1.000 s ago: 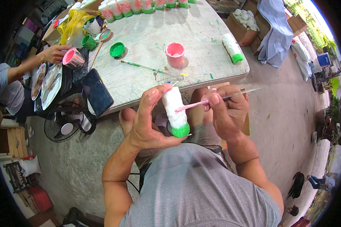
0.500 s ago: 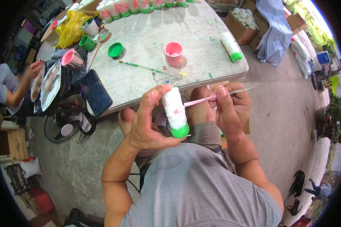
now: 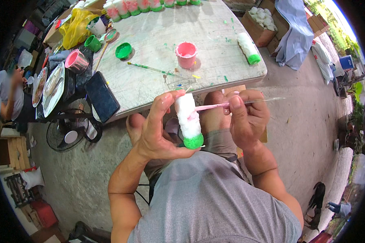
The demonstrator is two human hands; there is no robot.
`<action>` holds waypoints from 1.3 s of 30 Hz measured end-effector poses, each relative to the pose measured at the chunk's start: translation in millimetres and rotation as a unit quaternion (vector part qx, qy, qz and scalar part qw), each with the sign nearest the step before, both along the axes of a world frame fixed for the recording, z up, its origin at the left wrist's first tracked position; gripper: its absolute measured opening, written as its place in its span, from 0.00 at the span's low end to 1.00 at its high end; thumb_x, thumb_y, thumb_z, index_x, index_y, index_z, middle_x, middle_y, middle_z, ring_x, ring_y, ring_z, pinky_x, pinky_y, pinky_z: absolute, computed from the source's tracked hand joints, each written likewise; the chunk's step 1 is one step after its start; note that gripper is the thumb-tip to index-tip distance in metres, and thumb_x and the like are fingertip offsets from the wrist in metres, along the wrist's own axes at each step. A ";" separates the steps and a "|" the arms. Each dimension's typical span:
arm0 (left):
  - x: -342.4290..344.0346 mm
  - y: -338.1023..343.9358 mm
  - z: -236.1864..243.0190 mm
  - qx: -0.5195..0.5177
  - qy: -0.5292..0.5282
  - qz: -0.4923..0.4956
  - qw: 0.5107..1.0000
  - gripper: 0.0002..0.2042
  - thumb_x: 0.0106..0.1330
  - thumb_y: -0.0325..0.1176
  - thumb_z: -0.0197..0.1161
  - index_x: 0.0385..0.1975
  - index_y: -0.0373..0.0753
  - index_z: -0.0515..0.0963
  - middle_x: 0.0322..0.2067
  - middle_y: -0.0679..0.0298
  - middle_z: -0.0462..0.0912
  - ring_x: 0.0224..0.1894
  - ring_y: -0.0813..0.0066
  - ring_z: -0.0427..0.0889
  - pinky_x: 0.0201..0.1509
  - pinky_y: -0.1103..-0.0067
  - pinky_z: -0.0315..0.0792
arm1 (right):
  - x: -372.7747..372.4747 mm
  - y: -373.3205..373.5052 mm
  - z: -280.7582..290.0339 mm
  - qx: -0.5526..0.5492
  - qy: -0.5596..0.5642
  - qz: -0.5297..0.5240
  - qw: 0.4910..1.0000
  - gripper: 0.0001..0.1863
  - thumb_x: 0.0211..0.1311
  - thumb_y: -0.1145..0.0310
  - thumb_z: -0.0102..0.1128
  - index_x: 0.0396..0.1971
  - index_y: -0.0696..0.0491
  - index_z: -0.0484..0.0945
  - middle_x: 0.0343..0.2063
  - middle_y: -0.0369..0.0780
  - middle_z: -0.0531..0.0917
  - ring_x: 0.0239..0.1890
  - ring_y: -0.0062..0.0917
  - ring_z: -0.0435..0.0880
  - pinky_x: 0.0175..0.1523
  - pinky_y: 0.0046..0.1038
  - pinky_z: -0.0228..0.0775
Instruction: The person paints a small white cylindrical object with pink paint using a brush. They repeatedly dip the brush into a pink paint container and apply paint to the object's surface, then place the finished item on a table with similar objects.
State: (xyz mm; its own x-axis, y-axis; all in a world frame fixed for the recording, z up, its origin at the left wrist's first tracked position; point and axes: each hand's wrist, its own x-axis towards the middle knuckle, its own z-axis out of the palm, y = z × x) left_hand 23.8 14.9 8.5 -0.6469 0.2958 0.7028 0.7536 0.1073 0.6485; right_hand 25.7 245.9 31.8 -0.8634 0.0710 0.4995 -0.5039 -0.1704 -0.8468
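My left hand [image 3: 160, 129] grips a knobbly white candle [image 3: 187, 115] by its two ends, between fingertips and thumb. Its lower end is coated green, pink marks show on its side, and a bit of wick sticks out at each end. In my right hand [image 3: 247, 117] is a thin paintbrush [image 3: 212, 107], pinched between thumb and fingers, with its pink-coated end touching the candle's side. Beyond my hands, on the table [image 3: 150, 87], stands a tub of pink paint [image 3: 186, 55]. A second brush [image 3: 154, 69] with a green-stained handle lies left of the tub.
Several painted candles [image 3: 144, 6] line the table's far edge; another white-and-green candle [image 3: 248, 48] lies at the right. Green paint lid [image 3: 123, 50], pink-streaked cup [image 3: 76, 60], phone [image 3: 102, 97] and yellow bag [image 3: 75, 30] sit leftward. A fan [image 3: 69, 131] stands below. Another person [image 3: 8, 91] sits far left.
The brush tip has shifted slightly up along the candle, and the pink mark looks larger. Both hands stay nearly in place. The person at far left has moved their hands.
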 end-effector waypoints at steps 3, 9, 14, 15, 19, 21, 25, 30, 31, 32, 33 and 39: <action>-1.7 -0.2 1.5 -0.012 0.010 0.014 1.000 0.62 0.37 0.33 0.89 0.76 0.37 0.55 0.65 0.43 0.74 0.65 0.52 0.78 0.61 0.66 0.75 | 4.9 0.2 -0.9 0.000 0.031 -0.004 0.999 0.02 0.75 0.79 0.59 0.41 0.59 0.75 0.33 0.43 0.86 0.33 0.18 0.81 0.39 0.22 0.76; -1.7 1.0 1.4 -0.010 0.013 0.023 1.000 0.63 0.36 0.35 0.90 0.76 0.37 0.55 0.65 0.44 0.75 0.63 0.54 0.79 0.56 0.69 0.75 | 13.3 -3.1 0.5 0.049 0.036 0.014 0.998 0.02 0.76 0.79 0.58 0.41 0.59 0.74 0.33 0.43 0.85 0.32 0.19 0.80 0.39 0.22 0.75; -3.3 0.3 -3.0 -0.004 0.015 0.021 1.000 0.64 0.35 0.36 0.91 0.76 0.37 0.54 0.65 0.44 0.75 0.63 0.55 0.79 0.54 0.70 0.75 | 15.1 3.7 -11.3 0.011 -0.011 -0.031 0.999 0.02 0.76 0.78 0.58 0.42 0.59 0.74 0.32 0.42 0.85 0.31 0.17 0.80 0.38 0.22 0.75; -3.5 0.8 -3.1 -0.005 0.014 0.019 1.000 0.64 0.35 0.36 0.91 0.76 0.37 0.54 0.65 0.44 0.75 0.64 0.55 0.79 0.54 0.71 0.75 | 15.4 2.7 -9.5 -0.012 -0.009 -0.020 1.000 0.02 0.76 0.78 0.58 0.41 0.59 0.75 0.32 0.42 0.85 0.31 0.17 0.80 0.38 0.22 0.75; -4.2 4.6 -3.9 0.011 0.016 0.006 1.000 0.64 0.35 0.37 0.91 0.76 0.37 0.54 0.66 0.45 0.74 0.65 0.57 0.78 0.54 0.71 0.74 | 14.7 -2.5 -5.3 -0.023 0.002 0.013 1.000 0.02 0.76 0.78 0.59 0.41 0.59 0.74 0.32 0.42 0.86 0.31 0.17 0.80 0.40 0.21 0.76; -4.1 5.0 -4.0 0.019 0.010 0.001 1.000 0.64 0.35 0.37 0.91 0.76 0.37 0.54 0.67 0.46 0.73 0.65 0.59 0.77 0.54 0.72 0.73 | 15.0 -2.0 -7.1 -0.014 -0.011 0.005 1.000 0.02 0.76 0.78 0.58 0.42 0.59 0.74 0.33 0.42 0.86 0.31 0.17 0.80 0.40 0.21 0.76; -4.4 2.6 -4.3 0.021 -0.011 -0.006 1.000 0.65 0.34 0.37 0.91 0.76 0.37 0.54 0.68 0.47 0.73 0.65 0.62 0.76 0.56 0.72 0.72 | 13.3 4.3 -15.8 -0.044 -0.015 -0.003 0.999 0.02 0.76 0.79 0.58 0.42 0.59 0.74 0.33 0.43 0.86 0.32 0.17 0.80 0.41 0.21 0.76; -5.7 3.2 -6.1 0.027 -0.020 -0.011 0.999 0.65 0.34 0.38 0.91 0.76 0.37 0.54 0.68 0.47 0.73 0.64 0.62 0.76 0.56 0.73 0.71 | 13.3 -1.2 -12.9 -0.041 0.004 0.007 0.999 0.02 0.77 0.78 0.57 0.43 0.59 0.73 0.33 0.43 0.85 0.32 0.18 0.80 0.42 0.22 0.76; -5.7 2.8 -5.1 0.024 -0.018 -0.009 0.999 0.65 0.34 0.39 0.91 0.76 0.37 0.54 0.68 0.47 0.73 0.64 0.62 0.77 0.56 0.73 0.71 | 14.6 -1.0 -12.9 -0.039 -0.008 -0.005 0.999 0.02 0.77 0.78 0.57 0.43 0.59 0.73 0.33 0.43 0.85 0.32 0.19 0.80 0.42 0.23 0.76; -5.6 2.2 -4.4 0.022 -0.016 -0.007 1.000 0.65 0.34 0.39 0.91 0.76 0.37 0.54 0.68 0.47 0.73 0.65 0.62 0.77 0.57 0.73 0.71 | 15.0 -0.4 -12.9 -0.037 -0.021 -0.017 0.999 0.02 0.77 0.78 0.57 0.43 0.59 0.73 0.32 0.43 0.84 0.32 0.19 0.80 0.42 0.24 0.77; -5.8 1.3 -3.9 0.019 -0.016 -0.007 1.000 0.65 0.34 0.39 0.91 0.76 0.37 0.54 0.68 0.47 0.73 0.65 0.61 0.77 0.57 0.73 0.72 | 12.9 1.3 -14.5 -0.045 -0.008 -0.010 0.999 0.02 0.77 0.78 0.57 0.43 0.59 0.73 0.32 0.43 0.84 0.32 0.20 0.80 0.42 0.24 0.77; -6.2 -0.3 -4.3 0.023 -0.016 -0.008 1.000 0.66 0.34 0.39 0.91 0.77 0.36 0.54 0.67 0.46 0.73 0.67 0.58 0.76 0.64 0.69 0.72 | 9.8 2.2 -16.4 -0.072 0.010 0.031 0.997 0.02 0.77 0.78 0.57 0.44 0.58 0.73 0.33 0.44 0.84 0.34 0.22 0.80 0.44 0.26 0.76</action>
